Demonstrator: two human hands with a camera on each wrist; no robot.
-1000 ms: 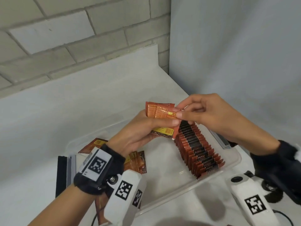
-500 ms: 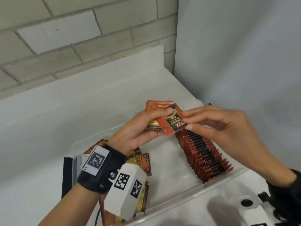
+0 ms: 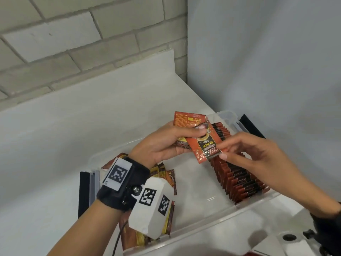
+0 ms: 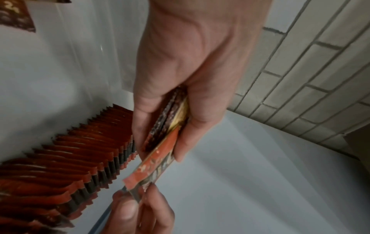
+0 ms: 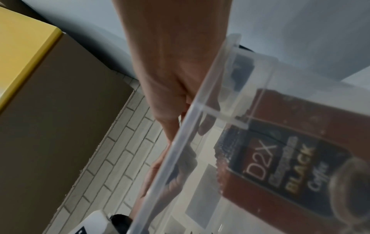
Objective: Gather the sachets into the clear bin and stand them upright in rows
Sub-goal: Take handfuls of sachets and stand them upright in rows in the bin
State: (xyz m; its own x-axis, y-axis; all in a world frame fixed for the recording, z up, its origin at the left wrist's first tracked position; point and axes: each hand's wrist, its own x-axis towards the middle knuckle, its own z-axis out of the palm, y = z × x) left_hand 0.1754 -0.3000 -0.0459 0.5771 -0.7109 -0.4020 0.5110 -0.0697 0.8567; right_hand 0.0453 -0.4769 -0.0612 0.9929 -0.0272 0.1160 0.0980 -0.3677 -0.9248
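At centre frame, a person's left hand (image 3: 162, 143) grips a small stack of orange-red foil coffee sachets (image 3: 186, 121) above the clear plastic bin (image 3: 208, 220), while the right hand (image 3: 249, 154) pinches the lower corner of the front orange-and-black sachet (image 3: 204, 146). Right of centre, a row of upright sachets (image 3: 238, 174) stands inside the bin; loose sachets (image 3: 166, 176) lie at its lower-left end.

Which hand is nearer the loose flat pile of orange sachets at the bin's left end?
Left. The left hand holds a sachet bundle just above the loose pile; the right hand is over the upright sachet row.
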